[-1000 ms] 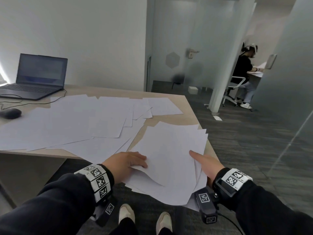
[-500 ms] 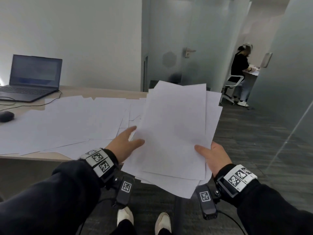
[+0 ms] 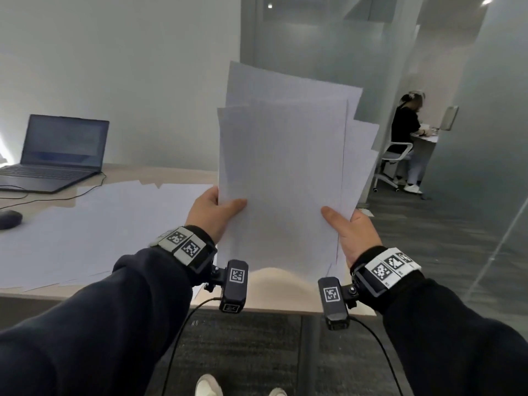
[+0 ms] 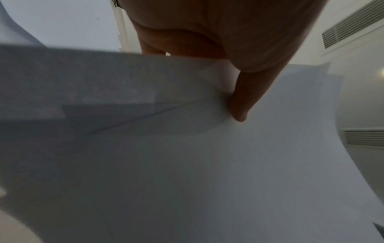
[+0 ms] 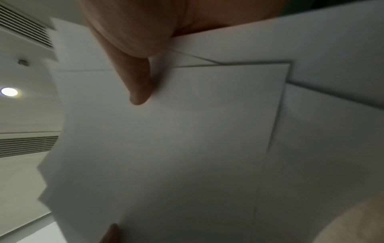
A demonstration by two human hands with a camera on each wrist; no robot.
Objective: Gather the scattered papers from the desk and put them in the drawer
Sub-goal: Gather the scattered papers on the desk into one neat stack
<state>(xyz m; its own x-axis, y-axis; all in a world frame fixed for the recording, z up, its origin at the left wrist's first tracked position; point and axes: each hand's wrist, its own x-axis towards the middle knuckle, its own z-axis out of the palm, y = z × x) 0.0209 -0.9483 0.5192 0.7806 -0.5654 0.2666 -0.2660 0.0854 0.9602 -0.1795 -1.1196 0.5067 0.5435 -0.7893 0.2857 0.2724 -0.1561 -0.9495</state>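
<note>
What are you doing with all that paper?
A person is tidying up papers. The left hand and the right hand hold a stack of papers upright by its lower corners, thumbs in front, above the near edge of the desk. The sheets are fanned out, not squared up. Many more loose sheets lie spread over the desk, near a laptop and a mouse. No drawer is in view.

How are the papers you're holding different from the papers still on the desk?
The held papers stand nearly upright in the air; the desk papers lie flat. The held papers are bunched into one uneven stack, pinched by the left hand and right hand; the desk papers are spread out, untouched. Both are plain white sheets.
</note>
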